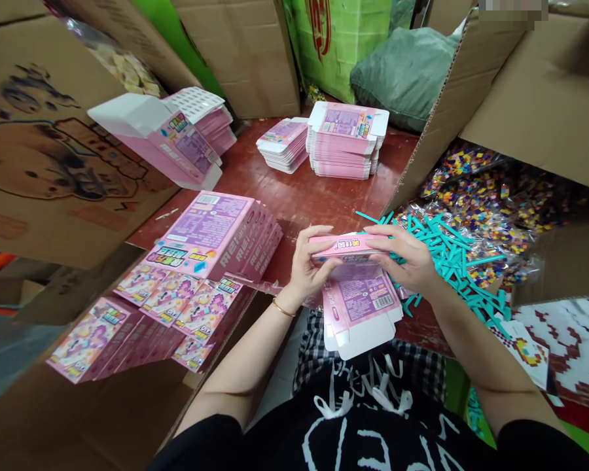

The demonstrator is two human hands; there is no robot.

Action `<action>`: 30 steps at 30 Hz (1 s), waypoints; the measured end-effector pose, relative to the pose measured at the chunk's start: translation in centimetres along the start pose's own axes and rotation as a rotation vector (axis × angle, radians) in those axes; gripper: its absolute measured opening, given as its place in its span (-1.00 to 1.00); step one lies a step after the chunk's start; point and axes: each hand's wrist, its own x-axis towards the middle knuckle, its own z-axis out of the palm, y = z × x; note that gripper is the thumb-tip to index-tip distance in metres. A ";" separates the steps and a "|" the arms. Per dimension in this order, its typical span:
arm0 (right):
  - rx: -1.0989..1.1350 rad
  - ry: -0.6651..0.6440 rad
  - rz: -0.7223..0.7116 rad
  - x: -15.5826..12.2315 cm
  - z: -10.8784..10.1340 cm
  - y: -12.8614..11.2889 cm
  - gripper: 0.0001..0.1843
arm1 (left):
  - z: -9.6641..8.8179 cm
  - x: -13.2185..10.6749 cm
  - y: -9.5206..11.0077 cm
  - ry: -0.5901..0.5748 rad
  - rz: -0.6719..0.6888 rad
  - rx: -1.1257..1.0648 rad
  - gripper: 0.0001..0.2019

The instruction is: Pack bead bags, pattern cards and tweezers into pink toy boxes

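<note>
Both hands grip a small pink box point(341, 246) in front of my body, one at each end. My left hand point(311, 261) has its fingers over the top edge and its thumb on the near side. My right hand point(406, 258) holds the other end the same way. Just below the held box lies an unfolded pink carton point(360, 302) with white flaps, near the table's front edge. Beside my right hand spreads a heap of teal plastic sticks point(442, 255). The inside of the held box is hidden.
Finished-looking pink boxes point(211, 229) are stacked at left, more in a carton below. Flat box stacks point(346, 140) stand at the back of the red table point(245, 176). At right, a cardboard box point(436, 104) holds bags of colourful pieces point(491, 190). Printed sheets point(564, 340) lie front right.
</note>
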 end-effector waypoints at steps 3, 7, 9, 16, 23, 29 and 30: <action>0.014 0.078 -0.002 -0.6 0.6 0.3 -0.77 | 0.2 0.5 0.3 0.007 -0.004 0.008 -0.63; -0.001 0.121 0.008 -2.1 1.8 1.4 -0.68 | 0.3 1.2 0.6 -0.042 0.041 0.016 -0.82; 0.016 0.126 0.090 -3.5 2.6 2.2 -0.46 | 0.1 1.4 0.7 -0.066 0.036 -0.009 -0.85; 0.398 0.119 0.558 -7.7 3.9 3.4 -0.24 | -3.0 2.6 2.9 0.460 -0.016 -0.073 -0.90; 0.633 0.495 0.593 -5.6 5.0 -0.3 0.01 | -3.7 2.0 6.7 0.397 -0.469 -0.349 -0.65; 0.491 0.333 0.569 -6.4 1.8 -4.8 -0.51 | -3.4 -0.7 4.8 0.310 -0.380 -0.181 -0.36; 0.412 0.222 0.479 -6.3 0.5 -6.1 -0.60 | -3.8 -0.9 4.3 0.283 -0.303 -0.100 -0.26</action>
